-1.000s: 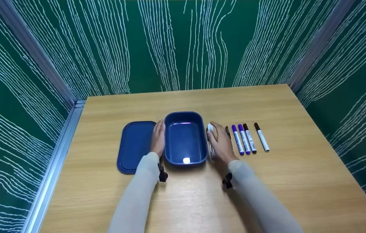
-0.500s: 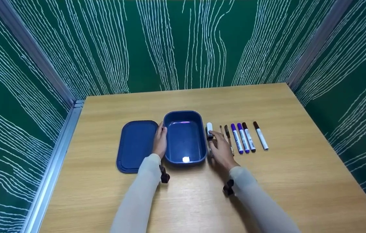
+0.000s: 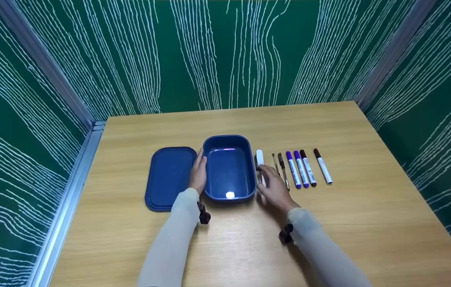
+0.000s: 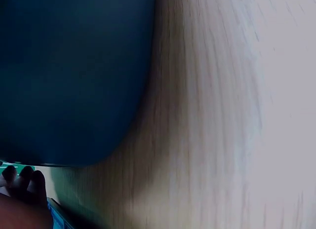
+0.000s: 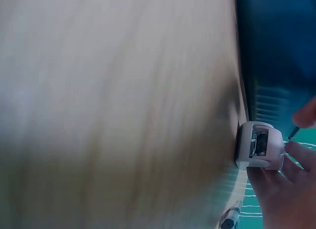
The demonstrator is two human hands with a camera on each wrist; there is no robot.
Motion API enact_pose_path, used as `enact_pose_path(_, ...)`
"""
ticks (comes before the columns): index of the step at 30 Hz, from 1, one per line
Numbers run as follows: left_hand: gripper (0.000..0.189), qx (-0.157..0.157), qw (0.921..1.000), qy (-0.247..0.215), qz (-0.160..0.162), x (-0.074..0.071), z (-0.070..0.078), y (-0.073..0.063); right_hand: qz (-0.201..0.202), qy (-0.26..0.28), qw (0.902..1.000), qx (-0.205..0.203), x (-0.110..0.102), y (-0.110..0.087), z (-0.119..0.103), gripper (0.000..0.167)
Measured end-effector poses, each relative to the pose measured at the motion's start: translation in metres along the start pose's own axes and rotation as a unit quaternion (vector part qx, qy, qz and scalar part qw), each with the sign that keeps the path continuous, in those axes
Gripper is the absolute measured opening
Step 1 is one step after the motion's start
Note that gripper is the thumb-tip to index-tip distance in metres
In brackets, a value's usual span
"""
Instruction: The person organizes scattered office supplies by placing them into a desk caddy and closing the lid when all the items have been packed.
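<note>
In the head view, a deep blue rectangular box [image 3: 229, 171] stands uncovered on the table. My left hand [image 3: 198, 173] rests along its left wall with fingers reaching forward; the left wrist view shows the box's dark side [image 4: 74, 81] close up. To the right of the box, my right hand [image 3: 275, 187] curls its thumb and fingers around a small white stapler [image 3: 260, 156]. In the right wrist view, the stapler's end [image 5: 260, 146] shows a square opening with metal inside, and the fingers [image 5: 294, 165] lie just beyond it. The palm hides part of the stapler.
A blue lid [image 3: 169, 177] lies left of the box. Right of the right hand lie a thin pen [image 3: 274, 160], a dark-capped pen [image 3: 283, 169], two purple-capped markers [image 3: 293, 169] and two dark-capped markers [image 3: 323, 166]. Green walls [image 3: 225, 56] with white lines surround the table [image 3: 225, 243].
My right hand has drawn slightly back toward me along the stapler, uncovering its white far end and the two pens. The left hand stays against the box with its fingers shifted slightly right.
</note>
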State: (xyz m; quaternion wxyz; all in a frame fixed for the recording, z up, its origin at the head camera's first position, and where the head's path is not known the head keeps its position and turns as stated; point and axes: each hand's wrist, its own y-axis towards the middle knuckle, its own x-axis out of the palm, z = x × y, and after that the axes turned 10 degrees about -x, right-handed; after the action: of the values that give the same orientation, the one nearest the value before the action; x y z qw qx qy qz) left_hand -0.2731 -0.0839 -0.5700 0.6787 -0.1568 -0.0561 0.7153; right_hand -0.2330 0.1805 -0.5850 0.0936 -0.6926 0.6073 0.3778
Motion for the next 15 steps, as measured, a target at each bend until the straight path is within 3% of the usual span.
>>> enact_pose_path(7, 0.053, -0.002, 0.9999, -0.013, 0.002, 0.0007, 0.0, 0.0017, -0.048, 0.026, 0.9981, 0.03, -0.001, -0.0019, 0.005, 0.086)
enact_pose_path(15, 0.053, 0.004, 0.9998, -0.016, -0.006, 0.0003, -0.0013, 0.0019, -0.056, 0.057, 0.9945, 0.068, -0.0002, -0.0042, 0.0075, 0.094)
